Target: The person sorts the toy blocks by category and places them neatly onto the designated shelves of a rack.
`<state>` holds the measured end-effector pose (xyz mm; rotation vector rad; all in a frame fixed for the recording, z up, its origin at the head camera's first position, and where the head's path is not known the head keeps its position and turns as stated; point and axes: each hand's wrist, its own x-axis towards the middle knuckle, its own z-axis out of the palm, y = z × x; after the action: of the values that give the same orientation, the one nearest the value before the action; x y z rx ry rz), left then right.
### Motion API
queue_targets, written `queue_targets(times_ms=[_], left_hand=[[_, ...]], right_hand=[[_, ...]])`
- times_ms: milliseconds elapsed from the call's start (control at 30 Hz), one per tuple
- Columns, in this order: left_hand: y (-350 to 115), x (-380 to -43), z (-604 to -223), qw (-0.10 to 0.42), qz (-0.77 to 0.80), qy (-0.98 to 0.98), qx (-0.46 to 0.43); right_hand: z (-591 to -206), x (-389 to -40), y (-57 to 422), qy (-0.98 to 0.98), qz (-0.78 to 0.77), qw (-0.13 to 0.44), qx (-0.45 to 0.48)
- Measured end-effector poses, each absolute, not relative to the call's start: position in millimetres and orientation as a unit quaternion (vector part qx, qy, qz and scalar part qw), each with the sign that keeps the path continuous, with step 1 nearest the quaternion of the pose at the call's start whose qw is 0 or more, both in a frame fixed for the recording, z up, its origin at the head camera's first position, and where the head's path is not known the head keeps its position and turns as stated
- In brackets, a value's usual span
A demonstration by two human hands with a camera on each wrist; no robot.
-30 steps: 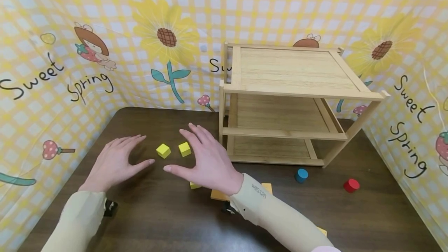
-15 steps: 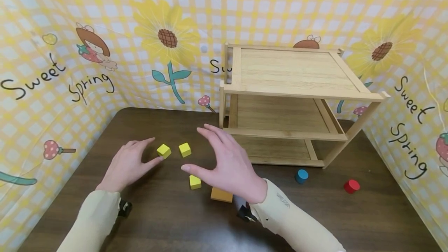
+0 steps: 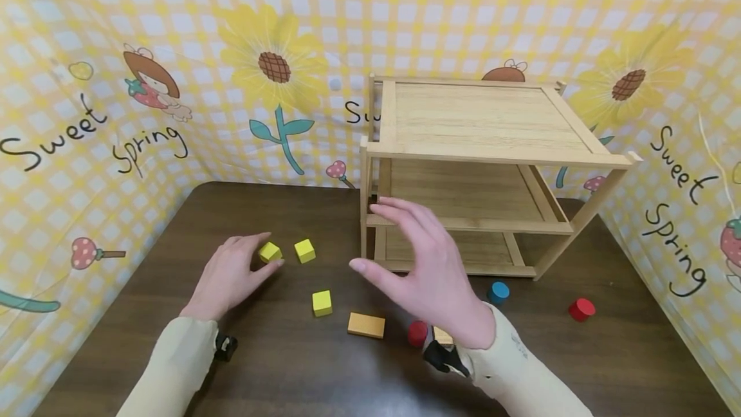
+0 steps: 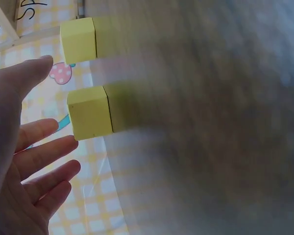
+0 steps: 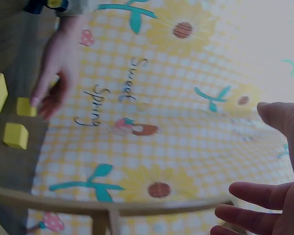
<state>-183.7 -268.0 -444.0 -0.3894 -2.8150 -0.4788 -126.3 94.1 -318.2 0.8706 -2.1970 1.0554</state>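
My left hand (image 3: 231, 278) reaches to a yellow cube (image 3: 269, 252) on the dark table. Its thumb and fingers stand spread on either side of that cube. In the left wrist view the fingers (image 4: 44, 159) are loosely bent, with the fingertips close to the near yellow cube (image 4: 89, 113). A second yellow cube (image 3: 304, 251) lies just right of it, and a third yellow cube (image 3: 322, 303) nearer the front. Holding nothing, my right hand (image 3: 437, 269) hovers in front of the rack with thumb and fingers apart, also seen so in the right wrist view.
A three-tier wooden rack (image 3: 492, 118) stands at the back right. An orange-tan block (image 3: 366, 325), a red cylinder (image 3: 417, 333) and a partly hidden wooden block (image 3: 442, 336) lie below the right hand. Farther right are a blue cylinder (image 3: 498, 293) and another red cylinder (image 3: 581, 309).
My left hand has moved right to the left-hand yellow cube. My right hand has drawn away to the right, uncovering the third cube, the orange-tan block and a red cylinder.
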Motion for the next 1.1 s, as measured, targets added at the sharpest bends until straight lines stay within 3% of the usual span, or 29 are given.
queue_targets(times_ms=[667, 1100], left_hand=[[-265, -183, -439, 0.147, -0.144, -0.968, -0.144], [-267, -184, -435, 0.106, -0.157, -0.976, -0.103]], right_hand=[[-274, -117, 188, -0.771, 0.424, 0.429, 0.205], [-256, -108, 221, -0.726, 0.456, 0.504, 0.106]])
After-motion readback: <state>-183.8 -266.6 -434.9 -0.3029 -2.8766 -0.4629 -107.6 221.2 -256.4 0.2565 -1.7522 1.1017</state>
